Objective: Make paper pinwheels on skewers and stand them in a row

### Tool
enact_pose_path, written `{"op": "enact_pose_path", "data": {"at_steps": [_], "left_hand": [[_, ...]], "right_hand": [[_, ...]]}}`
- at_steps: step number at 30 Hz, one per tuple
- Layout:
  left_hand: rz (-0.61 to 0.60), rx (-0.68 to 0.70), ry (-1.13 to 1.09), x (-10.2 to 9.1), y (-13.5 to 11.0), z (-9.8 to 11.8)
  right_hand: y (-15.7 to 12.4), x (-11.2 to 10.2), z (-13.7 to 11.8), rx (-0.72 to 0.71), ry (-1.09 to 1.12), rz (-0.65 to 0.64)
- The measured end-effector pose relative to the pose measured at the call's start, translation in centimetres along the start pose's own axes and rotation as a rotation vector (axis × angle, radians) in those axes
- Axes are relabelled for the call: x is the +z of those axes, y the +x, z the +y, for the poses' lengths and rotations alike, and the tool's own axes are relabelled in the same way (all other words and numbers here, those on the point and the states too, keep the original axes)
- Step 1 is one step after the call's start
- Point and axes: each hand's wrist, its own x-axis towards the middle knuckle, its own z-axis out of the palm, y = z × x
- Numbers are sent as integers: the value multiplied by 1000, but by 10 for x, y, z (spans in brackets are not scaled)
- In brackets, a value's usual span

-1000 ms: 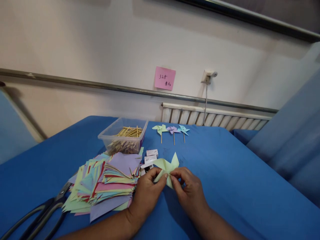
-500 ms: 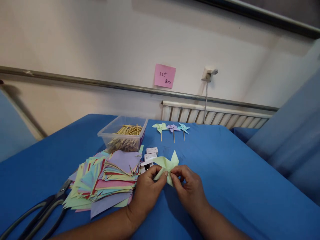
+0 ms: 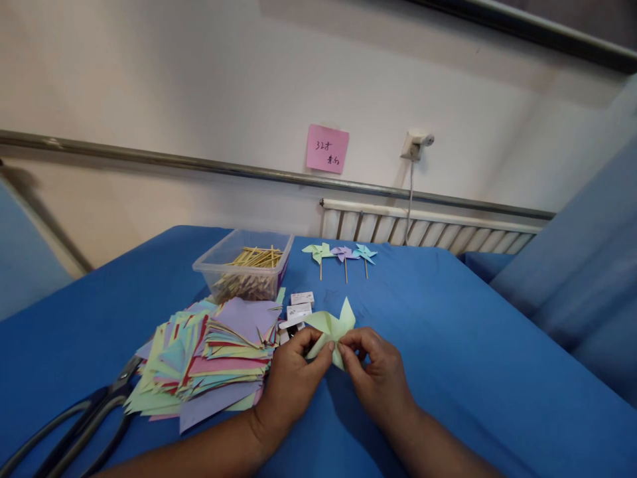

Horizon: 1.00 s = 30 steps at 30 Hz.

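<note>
A pale green paper pinwheel [image 3: 336, 325] is held up over the blue-covered table, its blades folded in toward the middle. My left hand [image 3: 294, 372] pinches it from the left, thumb close to the centre. From the right, the thumb and forefinger of my right hand [image 3: 377, 372] close on the paper near the same centre. Whether a pin sits between the fingertips is hidden. Just beyond my left hand lie small white boxes [image 3: 300, 311], one of them partly covered by the fingers. A thick stack of coloured paper sheets [image 3: 223, 362] rests beside my left wrist.
A clear plastic box [image 3: 243, 265] of thin wooden sticks stands behind the stack. Large dark-handled scissors [image 3: 107, 401] lie at the left. Three finished pinwheels on sticks, green [image 3: 319, 253], purple [image 3: 344, 254] and blue [image 3: 365, 252], lie near the table's [image 3: 472, 345] far edge.
</note>
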Motion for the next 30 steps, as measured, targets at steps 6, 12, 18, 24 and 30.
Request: {"op": "enact_pose_path", "data": {"at_steps": [6,12,18,24,30], "left_hand": [[3,13,3,0,1,-2],[13,1,-2,0,2,-1],[-2,0,-5,-1,1,-2],[-12,-7,6,0,-1,-4],[-10,-18,-2,1,0,-5]], "right_hand": [[-2,-1,-1,3,4,-8],[-1,-1,-1,-14,12,-10],[-1,-3,-4,2,-1,-21],[-1,-1,2,56,3,-28],[0,-1,1,70,35,-15]]}}
